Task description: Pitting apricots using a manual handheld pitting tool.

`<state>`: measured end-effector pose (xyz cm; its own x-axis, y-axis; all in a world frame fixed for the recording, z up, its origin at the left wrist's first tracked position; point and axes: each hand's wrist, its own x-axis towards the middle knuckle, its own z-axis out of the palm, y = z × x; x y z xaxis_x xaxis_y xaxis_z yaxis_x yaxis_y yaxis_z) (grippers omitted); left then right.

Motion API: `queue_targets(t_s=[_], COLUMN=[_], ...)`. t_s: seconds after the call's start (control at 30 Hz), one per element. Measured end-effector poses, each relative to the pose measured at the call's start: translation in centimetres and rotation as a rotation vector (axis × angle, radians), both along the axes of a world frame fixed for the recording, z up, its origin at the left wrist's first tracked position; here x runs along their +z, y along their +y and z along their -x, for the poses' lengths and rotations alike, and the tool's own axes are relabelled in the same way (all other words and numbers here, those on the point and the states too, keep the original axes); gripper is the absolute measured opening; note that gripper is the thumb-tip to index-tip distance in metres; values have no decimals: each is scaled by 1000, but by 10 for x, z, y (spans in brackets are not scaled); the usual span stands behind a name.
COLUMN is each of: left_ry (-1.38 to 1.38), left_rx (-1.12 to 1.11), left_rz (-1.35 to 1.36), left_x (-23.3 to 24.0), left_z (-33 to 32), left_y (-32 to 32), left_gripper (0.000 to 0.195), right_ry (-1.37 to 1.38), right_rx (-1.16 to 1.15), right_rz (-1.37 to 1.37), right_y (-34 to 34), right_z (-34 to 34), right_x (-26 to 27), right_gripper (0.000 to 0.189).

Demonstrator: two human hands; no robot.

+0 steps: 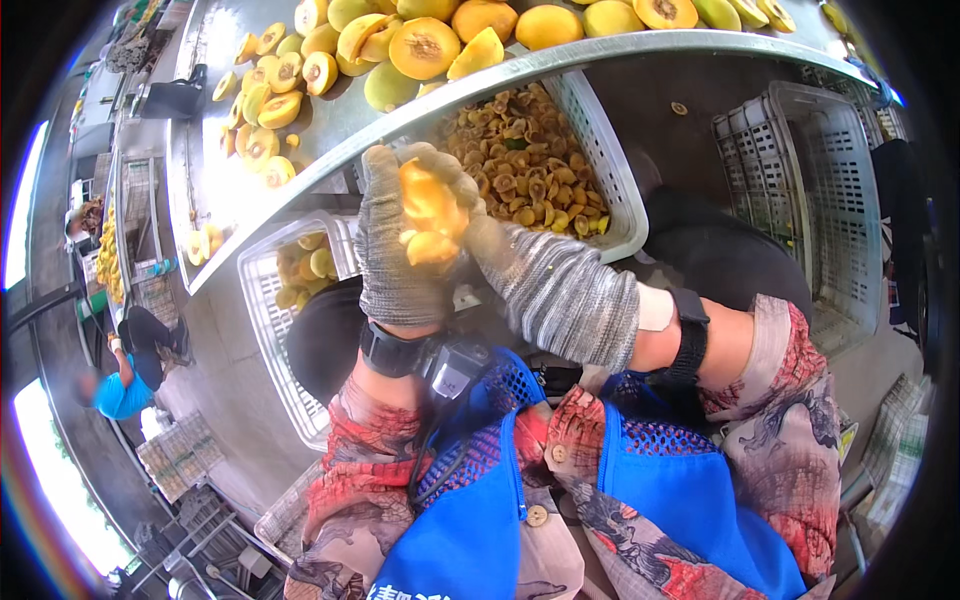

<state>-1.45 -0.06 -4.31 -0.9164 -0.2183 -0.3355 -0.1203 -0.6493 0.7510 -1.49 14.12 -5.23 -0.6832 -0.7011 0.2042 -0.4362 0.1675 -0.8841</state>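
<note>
My left hand [401,240], in a grey knitted glove, is closed around yellow-orange fruit flesh [431,202]. From the right, my right hand [469,202] in a like glove bends its fingers over the top of the same flesh; whether it holds a tool is hidden. Both hands are just before the rim of a metal table [525,66]. On the table lie whole yellow fruits [549,28] and halves, some with the brown stone cavity showing, such as a cut fruit half [424,48]. Below the rim, a crate of small brown-yellow pieces [525,157] stands behind my right hand.
A white plastic crate [259,300] with yellow fruit stands at left beside my knee. Tall perforated crates [840,210] stand at right. A person in a blue shirt [124,386] is at far left, near stacked crates [180,454]. A fruit piece [679,109] lies on the floor.
</note>
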Motion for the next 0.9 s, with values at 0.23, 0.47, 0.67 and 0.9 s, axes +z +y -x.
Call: queue_targets(t_s=[0.23,0.47,0.67,0.9], left_ry=[128,198,-62,-327], left_rx=[177,252,380,13], left_rz=[129,733,861,1836], left_x=[17,45,26,41], left_z=[8,-23,-68,-28], left_y=[-31,-84,-238,-245], left_gripper=[38,28,25,36], right_ry=[303,657,610,451], right_rx=[-8,-131,-107,-77], right_rz=[-740,-733,-817,-675], right_y=[7,19,20,-2], right_z=[26,42,37,31], right_x=[-10,-25,-16,-9], right_gripper=[12,17,20,14])
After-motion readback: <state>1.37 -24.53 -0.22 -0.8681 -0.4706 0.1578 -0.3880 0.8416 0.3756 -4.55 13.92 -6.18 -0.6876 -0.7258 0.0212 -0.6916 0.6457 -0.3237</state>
